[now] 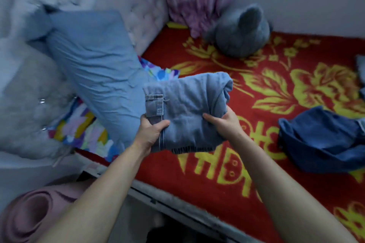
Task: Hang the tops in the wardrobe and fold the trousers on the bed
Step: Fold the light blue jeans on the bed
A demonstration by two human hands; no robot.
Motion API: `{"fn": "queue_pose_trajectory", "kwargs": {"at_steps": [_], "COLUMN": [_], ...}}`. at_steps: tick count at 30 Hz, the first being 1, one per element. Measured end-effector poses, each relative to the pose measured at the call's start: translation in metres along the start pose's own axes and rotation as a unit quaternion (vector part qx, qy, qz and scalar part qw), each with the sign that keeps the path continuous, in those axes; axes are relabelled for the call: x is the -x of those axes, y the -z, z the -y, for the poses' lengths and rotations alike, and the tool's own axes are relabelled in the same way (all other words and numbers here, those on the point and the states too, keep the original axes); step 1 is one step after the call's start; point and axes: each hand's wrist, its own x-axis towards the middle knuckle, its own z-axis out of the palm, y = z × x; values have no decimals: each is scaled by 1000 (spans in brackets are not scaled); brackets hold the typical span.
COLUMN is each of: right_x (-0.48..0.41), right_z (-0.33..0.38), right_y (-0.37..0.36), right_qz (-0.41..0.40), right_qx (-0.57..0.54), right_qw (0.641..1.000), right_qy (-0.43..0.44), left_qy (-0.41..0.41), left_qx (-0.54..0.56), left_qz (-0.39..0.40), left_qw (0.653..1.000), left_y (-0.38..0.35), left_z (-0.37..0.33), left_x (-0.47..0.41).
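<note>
Gripping opposite ends, the folded jeans [187, 108] at frame centre are clamped by the left hand [152, 134] and right hand [225, 122]. The denim is judged soft, moderately heavy. Support under the bundle's ends is advised.

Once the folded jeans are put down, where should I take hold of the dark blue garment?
Grip the dark blue garment at its thick left edge, probably from above on the left: that rim stands up off the red blanket, while the rest lies crumpled.

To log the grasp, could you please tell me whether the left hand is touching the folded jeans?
Touching. The head view shows the left hand gripping the jeans at their near left corner, thumb pressed onto the fabric.
</note>
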Motion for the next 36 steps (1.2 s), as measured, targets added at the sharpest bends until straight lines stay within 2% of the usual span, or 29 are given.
{"fn": "queue_pose_trajectory", "kwargs": {"at_steps": [5, 7, 9, 11, 13, 15, 17, 22, 25, 29, 36], "right_x": [70, 109, 151, 195, 236, 278, 319, 410, 452, 506, 609], "right_z": [70, 97, 116, 127, 131, 127, 121, 115, 122, 138, 149], "right_y": [-16, -20, -22, -25, -28, -32, -37, -59, -71, -88, -111], "right_qz": [31, 50, 53, 22, -6, 2, 27, 91, 123, 191, 279], "right_qx": [28, 43, 83, 127, 168, 205, 217, 145, 100, 66, 17], "right_qw": [997, 989, 969, 941, 909, 880, 872, 909, 907, 879, 822], "right_qy": [72, 135, 227, 312, 381, 429, 438, 381, 390, 431, 496], "left_qy": [-129, -171, -208, -232, -240, -237, -237, -257, -292, -337, -366], "left_qx": [-58, -54, -47, -31, -6, 21, 45, 60, 50, 58, 55], "left_qz": [-81, -98, -118, -133, -140, -148, -162, -205, -243, -289, -412], "left_qw": [987, 979, 970, 963, 961, 960, 957, 943, 924, 894, 832], "left_y": [39, 55, 72, 88, 105, 124, 144, 196, 224, 256, 286], "left_z": [-27, -40, -52, -58, -59, -54, -43, -14, -14, -6, 8], "left_x": [64, 92, 122, 157, 196, 241, 287, 388, 446, 526, 664]}}
